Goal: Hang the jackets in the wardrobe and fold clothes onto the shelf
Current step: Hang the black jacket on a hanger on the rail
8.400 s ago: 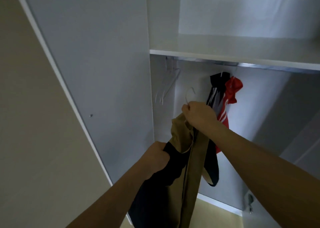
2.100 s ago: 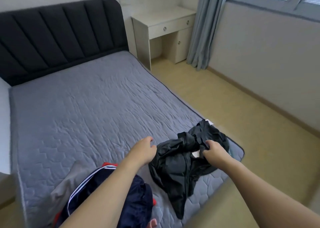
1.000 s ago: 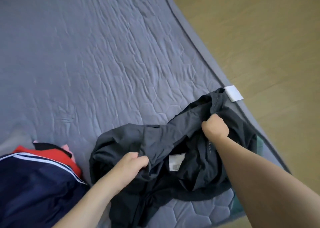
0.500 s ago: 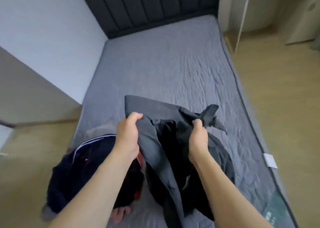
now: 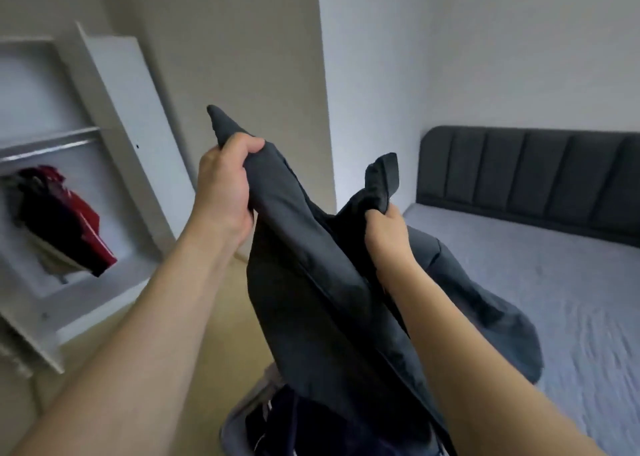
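I hold a dark grey jacket (image 5: 311, 282) up in the air with both hands. My left hand (image 5: 225, 192) grips one upper edge of it, and my right hand (image 5: 384, 227) grips another bunched part a little lower and to the right. The jacket's body hangs down between my forearms. The open wardrobe (image 5: 104, 143) stands at the left, with a rail (image 5: 48, 150) under its shelf. A red and dark jacket (image 5: 69, 223) hangs from that rail, with something beige behind it.
The bed with a grey mattress (image 5: 554, 282) and a dark padded headboard (image 5: 536, 175) lies to the right. A navy garment (image 5: 284, 424) lies at the bed's near corner, below the held jacket. Wooden floor (image 5: 214, 317) runs between bed and wardrobe.
I picked the grey jacket off the bed and raised it higher. My view has swung left from the bed, so the wardrobe is now in sight.
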The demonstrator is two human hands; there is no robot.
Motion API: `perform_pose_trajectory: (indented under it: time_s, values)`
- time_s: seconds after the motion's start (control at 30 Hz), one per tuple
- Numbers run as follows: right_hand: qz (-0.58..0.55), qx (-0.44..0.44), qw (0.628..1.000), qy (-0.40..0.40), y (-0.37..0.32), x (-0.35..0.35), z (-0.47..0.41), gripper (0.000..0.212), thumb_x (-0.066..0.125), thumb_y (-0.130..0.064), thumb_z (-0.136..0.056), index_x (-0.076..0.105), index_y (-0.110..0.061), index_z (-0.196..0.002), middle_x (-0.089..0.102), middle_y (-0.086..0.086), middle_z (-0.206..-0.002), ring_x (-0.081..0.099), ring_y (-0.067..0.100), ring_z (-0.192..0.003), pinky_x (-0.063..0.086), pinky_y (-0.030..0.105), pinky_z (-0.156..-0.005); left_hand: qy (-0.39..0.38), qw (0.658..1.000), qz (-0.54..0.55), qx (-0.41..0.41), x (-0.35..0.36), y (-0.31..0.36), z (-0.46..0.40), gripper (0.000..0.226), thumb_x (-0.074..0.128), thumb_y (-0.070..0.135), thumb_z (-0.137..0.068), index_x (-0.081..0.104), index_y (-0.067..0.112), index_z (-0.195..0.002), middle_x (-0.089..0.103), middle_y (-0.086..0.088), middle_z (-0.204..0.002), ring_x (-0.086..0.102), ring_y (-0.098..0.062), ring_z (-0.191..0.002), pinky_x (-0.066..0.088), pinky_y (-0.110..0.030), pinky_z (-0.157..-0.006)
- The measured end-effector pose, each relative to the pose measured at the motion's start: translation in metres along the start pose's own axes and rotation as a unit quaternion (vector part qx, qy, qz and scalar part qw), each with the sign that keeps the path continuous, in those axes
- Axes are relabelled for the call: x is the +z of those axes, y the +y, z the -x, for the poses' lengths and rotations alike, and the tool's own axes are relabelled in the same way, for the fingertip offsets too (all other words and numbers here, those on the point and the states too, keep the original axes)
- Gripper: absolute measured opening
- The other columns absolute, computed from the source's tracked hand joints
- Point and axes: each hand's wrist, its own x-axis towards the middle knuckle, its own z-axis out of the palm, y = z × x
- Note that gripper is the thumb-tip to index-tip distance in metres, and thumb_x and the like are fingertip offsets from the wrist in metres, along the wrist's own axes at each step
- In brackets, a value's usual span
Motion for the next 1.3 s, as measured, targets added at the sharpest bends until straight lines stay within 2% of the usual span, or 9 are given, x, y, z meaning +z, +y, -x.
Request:
perform_pose_trajectory:
  time_s: [0.27,0.47,0.6,0.73,0.8,0.9,1.07,1.2,1.3]
  values:
    - [0.155,-0.179,0.969,-0.075,-0.061,0.225,-0.027,0.030,0.040,0.008,-0.073,0.044,-0.016,-0.056,0.046,-0.003,-0.053,0.043,0.009,-0.046,0.030,0.012,-0.037,0.010,0.997,-0.061,0.052,-0.168,0.070,-0.102,0.019,0.070,0.031,-0.062,0.070,0.014,-0.069,0.070,-0.012,-0.075,0.069,-0.027,-0.075,0.056,-0.043,-0.073]
    - [0.186,-0.254,0.948,-0.041,-0.026,0.378,-0.099,0.028,0.050,-0.018,-0.091,0.051,-0.010,-0.065,0.046,0.007,-0.091,0.048,0.020,-0.071,0.040,0.031,-0.063,0.115,0.983,-0.136,0.053,-0.285,0.055,-0.189,0.017,0.068,0.036,-0.062,0.071,0.019,-0.065,0.071,-0.004,-0.068,0.071,-0.017,-0.065,0.053,-0.026,-0.051]
    - [0.150,-0.116,0.977,-0.098,-0.029,0.509,-0.148,0.055,0.038,-0.056,-0.095,0.048,-0.013,-0.062,0.055,0.006,-0.065,0.052,0.023,-0.055,0.034,0.029,-0.050,0.195,0.961,-0.194,0.033,-0.372,0.041,-0.249,0.016,0.068,0.030,-0.071,0.070,0.022,-0.058,0.069,-0.003,-0.064,0.070,-0.016,-0.063,0.051,-0.025,-0.051]
    - [0.068,0.027,0.981,-0.179,-0.038,0.623,-0.178,0.051,0.040,-0.057,-0.095,0.052,-0.008,-0.088,0.053,0.003,-0.068,0.051,0.019,-0.058,0.032,0.028,-0.047,0.254,0.935,-0.246,0.020,-0.448,0.044,-0.298,0.033,0.066,0.028,-0.071,0.067,-0.003,-0.081,0.070,-0.016,-0.074,0.069,-0.027,-0.069,0.052,-0.030,-0.058]
    - [0.044,0.077,0.971,-0.220,-0.044,0.687,-0.189,0.043,0.042,-0.057,-0.095,0.045,-0.015,-0.096,0.048,-0.001,-0.069,0.046,0.014,-0.059,0.032,0.028,-0.047,0.278,0.924,-0.261,0.025,-0.495,0.047,-0.329,0.024,0.066,0.027,-0.073,0.070,0.004,-0.073,0.071,-0.012,-0.070,0.070,-0.023,-0.063,0.051,-0.025,-0.049]
    - [-0.005,0.114,0.956,-0.272,-0.045,0.777,-0.201,0.042,0.045,-0.060,-0.093,0.048,-0.019,-0.100,0.052,-0.003,-0.073,0.049,0.015,-0.064,0.035,0.028,-0.051,0.301,0.904,-0.302,0.022,-0.566,0.039,-0.379,0.022,0.066,0.022,-0.081,0.068,0.009,-0.063,0.069,-0.010,-0.065,0.069,-0.020,-0.059,0.049,-0.025,-0.050]
    - [-0.086,0.083,0.949,-0.290,-0.029,0.922,-0.240,0.051,0.044,-0.059,-0.094,0.056,-0.020,-0.124,0.060,-0.005,-0.089,0.053,0.010,-0.073,0.038,0.023,-0.054,0.313,0.889,-0.333,0.010,-0.681,0.002,-0.481,0.032,0.063,0.023,-0.083,0.062,-0.009,-0.081,0.068,-0.021,-0.075,0.068,-0.025,-0.064,0.051,-0.028,-0.052]
    - [-0.045,0.079,0.947,-0.307,-0.027,1.030,-0.274,0.059,0.039,-0.064,-0.094,0.055,-0.016,-0.124,0.055,-0.003,-0.081,0.051,0.014,-0.071,0.035,0.026,-0.052,0.291,0.870,-0.395,-0.046,-0.767,-0.024,-0.579,0.028,0.063,0.027,-0.084,0.069,-0.001,-0.083,0.069,-0.016,-0.084,0.067,-0.033,-0.088,0.057,-0.043,-0.078]
    - [-0.034,0.066,0.939,-0.335,-0.031,1.102,-0.298,0.049,0.041,-0.063,-0.094,0.054,-0.017,-0.105,0.053,-0.004,-0.078,0.051,0.013,-0.069,0.037,0.024,-0.052,0.244,0.814,-0.520,-0.089,-0.822,-0.039,-0.651,0.042,0.066,0.040,-0.085,0.068,0.006,-0.109,0.051,-0.004,-0.122,0.047,-0.024,-0.119,0.044,-0.043,-0.103]
